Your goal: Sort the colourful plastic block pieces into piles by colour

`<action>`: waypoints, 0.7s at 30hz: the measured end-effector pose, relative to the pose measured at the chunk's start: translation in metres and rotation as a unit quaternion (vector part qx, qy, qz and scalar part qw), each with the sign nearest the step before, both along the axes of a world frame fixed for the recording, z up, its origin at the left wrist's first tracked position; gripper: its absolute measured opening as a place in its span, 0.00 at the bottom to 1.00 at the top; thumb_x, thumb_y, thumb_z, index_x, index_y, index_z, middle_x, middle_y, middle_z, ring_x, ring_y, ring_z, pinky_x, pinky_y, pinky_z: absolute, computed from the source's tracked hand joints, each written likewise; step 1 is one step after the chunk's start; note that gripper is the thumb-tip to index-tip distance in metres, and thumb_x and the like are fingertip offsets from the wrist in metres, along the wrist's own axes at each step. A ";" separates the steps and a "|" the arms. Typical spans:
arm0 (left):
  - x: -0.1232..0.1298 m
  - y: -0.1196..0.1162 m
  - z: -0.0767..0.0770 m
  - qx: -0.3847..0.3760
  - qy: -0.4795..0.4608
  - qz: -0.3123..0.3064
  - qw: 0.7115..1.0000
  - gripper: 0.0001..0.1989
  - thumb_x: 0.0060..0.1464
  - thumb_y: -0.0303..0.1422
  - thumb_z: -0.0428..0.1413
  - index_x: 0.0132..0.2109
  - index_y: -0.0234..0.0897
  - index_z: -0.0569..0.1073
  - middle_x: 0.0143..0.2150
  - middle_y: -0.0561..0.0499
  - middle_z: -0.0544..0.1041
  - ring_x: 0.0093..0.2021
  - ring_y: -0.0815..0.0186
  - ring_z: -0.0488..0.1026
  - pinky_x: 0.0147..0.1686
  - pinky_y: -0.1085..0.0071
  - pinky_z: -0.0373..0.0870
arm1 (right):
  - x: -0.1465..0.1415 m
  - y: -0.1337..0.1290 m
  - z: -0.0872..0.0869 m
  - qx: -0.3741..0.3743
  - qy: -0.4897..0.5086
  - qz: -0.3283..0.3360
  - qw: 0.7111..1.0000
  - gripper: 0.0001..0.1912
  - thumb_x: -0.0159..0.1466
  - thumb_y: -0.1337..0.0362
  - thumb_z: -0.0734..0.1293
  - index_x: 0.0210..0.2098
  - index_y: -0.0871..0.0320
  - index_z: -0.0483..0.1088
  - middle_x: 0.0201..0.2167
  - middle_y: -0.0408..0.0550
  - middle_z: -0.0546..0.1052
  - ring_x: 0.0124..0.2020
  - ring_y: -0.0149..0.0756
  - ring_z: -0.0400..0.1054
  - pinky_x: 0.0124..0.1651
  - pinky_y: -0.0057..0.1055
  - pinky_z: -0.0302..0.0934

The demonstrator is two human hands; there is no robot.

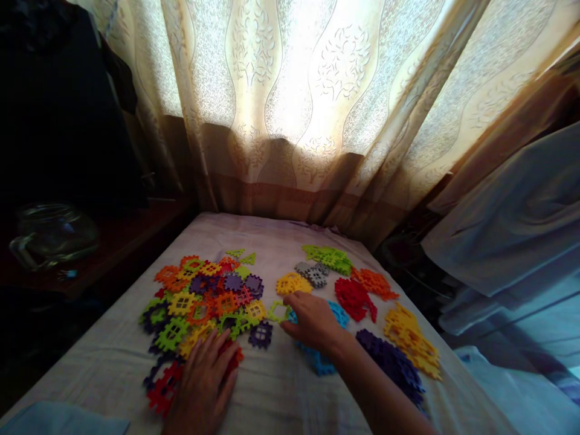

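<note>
My left hand (206, 377) rests flat with fingers apart on the near edge of a mixed pile of toothed plastic building tiles (199, 305). Red tiles (165, 386) lie beside it and partly under it. Over the bed, my right hand (312, 317) pinches a light green tile (277, 310) between thumb and fingers. Blue tiles (322, 361) lie beneath that hand, partly hidden by it. A dark purple tile (260, 334) sits between the hands. Just beyond the right hand is a small yellow heap (292, 283).
Sorted heaps fill the right side: lime green (330, 258), grey (315, 274), red (356, 298), orange (374, 283), yellow (410, 341) and purple (392, 362). A glass jug (57, 232) stands on the dark table at left. Curtains (281, 90) hang behind.
</note>
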State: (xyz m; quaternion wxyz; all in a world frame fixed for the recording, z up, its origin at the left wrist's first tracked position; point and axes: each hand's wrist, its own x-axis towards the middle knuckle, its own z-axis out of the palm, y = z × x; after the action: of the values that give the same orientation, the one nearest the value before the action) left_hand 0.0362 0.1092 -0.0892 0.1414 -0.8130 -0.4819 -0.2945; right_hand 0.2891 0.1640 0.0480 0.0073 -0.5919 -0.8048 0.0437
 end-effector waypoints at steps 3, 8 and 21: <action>0.000 0.000 -0.001 0.008 0.004 0.000 1.000 0.21 0.57 0.37 0.52 0.58 0.48 0.70 0.61 0.52 0.70 0.62 0.58 0.64 0.61 0.58 0.61 | 0.026 0.031 0.000 0.049 -0.003 -0.061 0.997 0.17 0.63 0.55 0.65 0.48 0.55 0.70 0.48 0.52 0.75 0.48 0.41 0.69 0.48 0.33 0.60; -0.004 0.003 0.000 0.006 0.005 -0.015 1.000 0.21 0.57 0.39 0.53 0.58 0.50 0.69 0.60 0.52 0.71 0.61 0.59 0.65 0.61 0.61 0.61 | 0.069 0.102 -0.011 0.066 -0.071 -0.169 0.981 0.18 0.65 0.53 0.63 0.48 0.57 0.72 0.48 0.54 0.76 0.49 0.43 0.69 0.47 0.33 0.60; -0.007 0.008 0.000 0.054 0.038 -0.034 0.997 0.21 0.55 0.39 0.54 0.57 0.47 0.71 0.60 0.51 0.72 0.61 0.59 0.66 0.61 0.63 0.61 | 0.121 0.144 -0.029 0.001 -0.111 -0.200 0.973 0.20 0.64 0.72 0.59 0.50 0.51 0.75 0.50 0.54 0.76 0.52 0.45 0.70 0.49 0.35 0.63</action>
State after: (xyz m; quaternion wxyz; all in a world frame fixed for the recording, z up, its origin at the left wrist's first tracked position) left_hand 0.0291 0.1168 -0.0893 0.1934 -0.8307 -0.4315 -0.2939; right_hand 0.4104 0.3084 0.0193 -0.0730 -0.7423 -0.6656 -0.0257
